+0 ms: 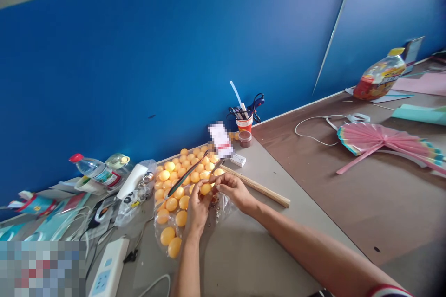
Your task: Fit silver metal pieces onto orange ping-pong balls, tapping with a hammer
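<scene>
My left hand (199, 209) curls its fingers around an orange ball (205, 189) that looks like a table tennis ball. Close against it, my right hand (237, 191) has its thumb and fingertips pinched together by the ball; anything between them is too small to make out. Just behind and to the left lies a clear plastic bag of orange balls (181, 218). A dark, narrow strip-like tool (186, 175) rests on top of the bag. Under my hands are crinkled clear plastic (225, 206) and small shiny bits.
A wooden stick (261, 187) lies right of the bag, near a small white box (238, 160) and a cup of pens (244, 123). Bottles (97, 171), cables and a power strip (108, 267) crowd the left. A pink paper fan (386, 141) lies right.
</scene>
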`<state>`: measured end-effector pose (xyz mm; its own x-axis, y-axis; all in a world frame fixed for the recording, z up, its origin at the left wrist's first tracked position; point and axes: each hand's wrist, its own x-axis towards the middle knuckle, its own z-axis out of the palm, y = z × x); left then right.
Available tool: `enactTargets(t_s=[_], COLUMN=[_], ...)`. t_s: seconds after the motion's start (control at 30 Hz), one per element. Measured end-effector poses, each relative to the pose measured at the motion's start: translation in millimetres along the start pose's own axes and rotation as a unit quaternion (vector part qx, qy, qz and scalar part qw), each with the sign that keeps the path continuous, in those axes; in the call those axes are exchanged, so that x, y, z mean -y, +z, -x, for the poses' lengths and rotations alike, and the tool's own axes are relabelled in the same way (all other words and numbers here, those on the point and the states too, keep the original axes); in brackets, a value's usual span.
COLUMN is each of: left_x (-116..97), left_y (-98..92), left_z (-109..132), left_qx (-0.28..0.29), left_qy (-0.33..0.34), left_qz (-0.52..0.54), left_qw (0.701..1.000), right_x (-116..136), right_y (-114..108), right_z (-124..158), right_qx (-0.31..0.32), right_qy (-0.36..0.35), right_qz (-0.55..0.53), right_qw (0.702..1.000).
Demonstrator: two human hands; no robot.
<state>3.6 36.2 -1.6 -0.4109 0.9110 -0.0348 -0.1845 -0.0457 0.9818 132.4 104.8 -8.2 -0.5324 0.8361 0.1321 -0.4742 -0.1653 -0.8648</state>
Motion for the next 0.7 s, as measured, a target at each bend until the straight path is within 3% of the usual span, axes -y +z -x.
enactTargets(t_s=[0.27, 0.47, 0.7], left_x=[9, -3, -9], left_y=[-8.5, -0.9, 3.8], left_z=[-6, -2, 2], left_qx=[-0.009, -0.02, 0.003], left_qy=[0.007, 0.001, 0.011], left_qz=[0.046, 0.124, 0.097], left_qw=[0.999, 0.992, 0.995], right_x=[-4, -4, -2], right_y=[-3, -5, -5], right_z=[-3, -3, -3], right_qx=[-0.004, -0.002, -0.012], right_qy=[0.008, 0.016, 0.019], right_qz=[0.001, -0.002, -0.038], right_qw=[1.0, 1.0, 0.999])
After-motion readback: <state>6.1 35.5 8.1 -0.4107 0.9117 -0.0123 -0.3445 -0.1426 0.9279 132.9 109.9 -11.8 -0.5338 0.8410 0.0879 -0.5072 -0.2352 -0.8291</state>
